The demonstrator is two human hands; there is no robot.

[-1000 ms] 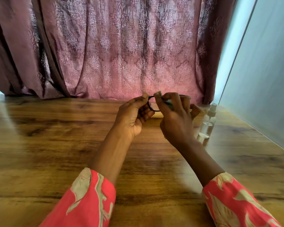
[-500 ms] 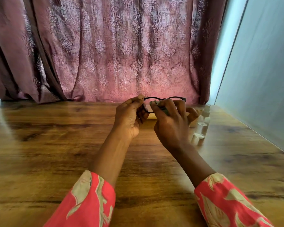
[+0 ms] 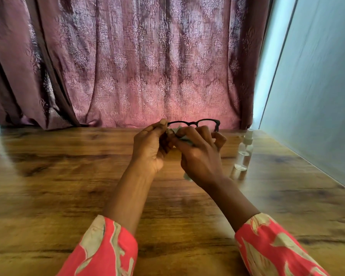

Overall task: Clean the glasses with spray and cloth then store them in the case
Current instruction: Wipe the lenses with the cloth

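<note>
- The black-framed glasses (image 3: 194,123) are held above the wooden table (image 3: 68,176); the left hand (image 3: 150,148) pinches their left end, thumb on top.
- The right hand (image 3: 199,154) grips a pale cleaning cloth (image 3: 180,130) against the left lens.
- Since a second ago, more frame shows above the knuckles.
- The frame's long axis runs left to right, level; a spray bottle (image 3: 244,151) stands to the right.

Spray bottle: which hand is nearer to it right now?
Right. The right hand, wiping the glasses with the cloth, sits just left of the spray bottle, apart from it. The left hand holds the frame's far end, beyond the right hand.
</note>
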